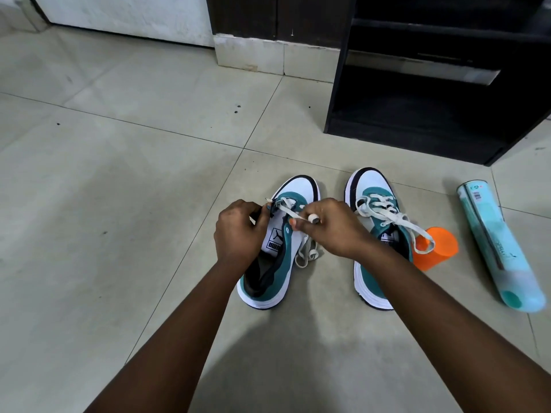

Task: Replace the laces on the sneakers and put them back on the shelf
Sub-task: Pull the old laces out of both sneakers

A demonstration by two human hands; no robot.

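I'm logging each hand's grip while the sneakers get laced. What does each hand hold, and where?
The right hand pinches the white lace of the left sneaker near its free end. The left hand grips that sneaker's upper edge by the eyelets.

Both bare forearms are stretched forward and angled inward, so the hands are brought close together. The left hand (238,231) is seen knuckles-up with its fingers curled in a pinching grip. The right hand (331,226) is likewise curled, its thumb pressed against the fingertips.
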